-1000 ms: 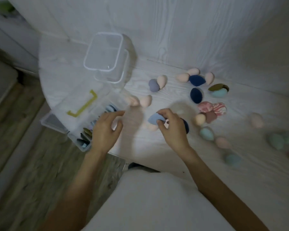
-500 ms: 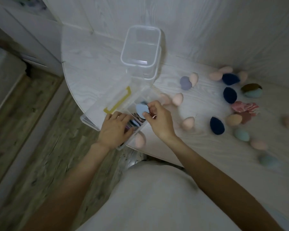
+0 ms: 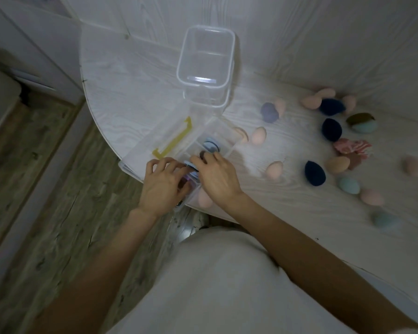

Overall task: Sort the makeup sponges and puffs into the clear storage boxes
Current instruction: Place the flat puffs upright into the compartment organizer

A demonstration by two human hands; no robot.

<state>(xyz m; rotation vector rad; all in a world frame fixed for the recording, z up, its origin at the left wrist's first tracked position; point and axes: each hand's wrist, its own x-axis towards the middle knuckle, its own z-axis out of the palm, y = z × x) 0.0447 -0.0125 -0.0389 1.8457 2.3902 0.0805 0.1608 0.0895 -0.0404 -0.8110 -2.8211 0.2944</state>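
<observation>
At the table's curved edge, the divided clear plastic box [image 3: 204, 138] is steadied by the left hand [image 3: 163, 186], fingers curled over its rim. A flat pale-blue puff [image 3: 190, 164] is pinched by the right hand [image 3: 219, 175] over a compartment. Smooth egg-shaped sponges [image 3: 314, 173] are scattered rightward on woodgrain.

Under our right hand [image 3: 219, 175] we see a compartment box [image 3: 217, 131] of clear, glossy plastic; beyond it the tall box [image 3: 206, 61] looks the same. The worktop [image 3: 130, 85] shows pale, matt woodgrain. To that hand's right, the sponges [image 3: 314, 173] look soft, matt foam.
</observation>
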